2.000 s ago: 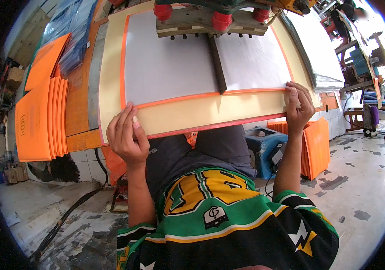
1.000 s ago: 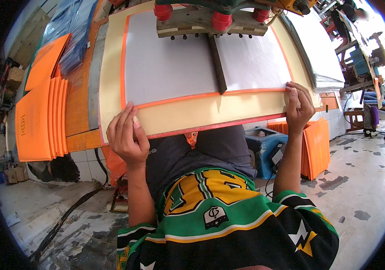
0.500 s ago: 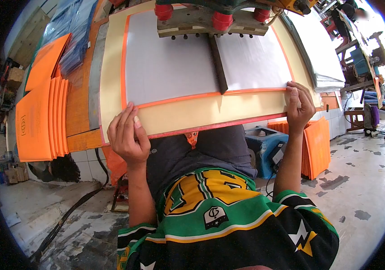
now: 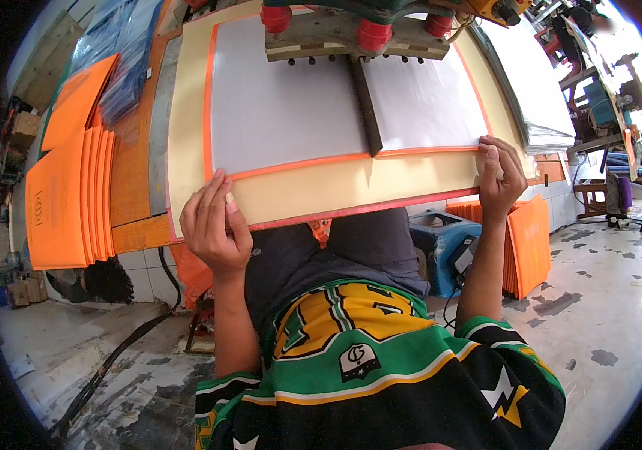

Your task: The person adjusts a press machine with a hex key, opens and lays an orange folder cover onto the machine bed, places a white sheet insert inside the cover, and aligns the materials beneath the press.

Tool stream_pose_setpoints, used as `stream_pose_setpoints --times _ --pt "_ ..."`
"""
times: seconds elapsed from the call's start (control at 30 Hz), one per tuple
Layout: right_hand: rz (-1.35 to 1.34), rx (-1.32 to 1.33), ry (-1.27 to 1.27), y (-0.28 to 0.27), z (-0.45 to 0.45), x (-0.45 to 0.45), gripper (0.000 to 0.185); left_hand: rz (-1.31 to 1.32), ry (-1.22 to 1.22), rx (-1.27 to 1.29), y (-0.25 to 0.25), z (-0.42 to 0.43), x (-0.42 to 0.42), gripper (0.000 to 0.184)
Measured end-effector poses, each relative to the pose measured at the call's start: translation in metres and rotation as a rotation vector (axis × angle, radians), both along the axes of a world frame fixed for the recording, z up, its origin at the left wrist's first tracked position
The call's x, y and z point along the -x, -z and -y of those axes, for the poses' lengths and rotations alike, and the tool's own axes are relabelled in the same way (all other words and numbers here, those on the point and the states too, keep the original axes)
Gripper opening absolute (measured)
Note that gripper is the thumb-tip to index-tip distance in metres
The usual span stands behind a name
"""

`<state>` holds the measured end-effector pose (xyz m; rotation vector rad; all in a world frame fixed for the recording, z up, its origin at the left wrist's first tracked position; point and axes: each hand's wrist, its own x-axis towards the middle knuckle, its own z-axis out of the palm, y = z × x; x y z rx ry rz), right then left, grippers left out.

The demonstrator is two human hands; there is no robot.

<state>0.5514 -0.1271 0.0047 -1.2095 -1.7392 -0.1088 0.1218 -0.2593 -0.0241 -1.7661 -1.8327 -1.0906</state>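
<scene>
A cream board (image 4: 313, 193) with a pinkish-red front edge lies under the machine head (image 4: 358, 37). On it rests an orange-bordered cover (image 4: 207, 112) with whitish sheets (image 4: 283, 112) on top and a dark bar (image 4: 366, 112) down the middle. My left hand (image 4: 216, 227) grips the board's front left edge, fingertips at the cover's corner. At the front right, my right hand (image 4: 501, 176) holds the board's edge the same way, its fingertips by the cover's other corner. The undersides of the board and the far side beneath the head are hidden.
Orange folders (image 4: 58, 202) stand at the left of the wooden table (image 4: 130, 199), with plastic-wrapped blue material (image 4: 122, 82) behind. White sheets (image 4: 535, 97) are stacked at right. Below stand a blue stool (image 4: 437, 247) and more orange folders (image 4: 527, 247). Another person (image 4: 580, 30) is far right.
The board, the cover and my left hand have shifted very slightly to the right. Both hands keep their hold. The machine head also appears marginally farther right in view.
</scene>
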Motion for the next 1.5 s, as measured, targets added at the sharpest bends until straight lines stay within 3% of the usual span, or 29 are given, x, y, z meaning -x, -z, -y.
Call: stream_pose_setpoints --times 1.5 --pt "-0.017 0.015 -0.015 -0.0021 -0.0002 0.0002 0.024 0.006 0.003 -0.014 -0.0027 0.0002 -0.0018 0.028"
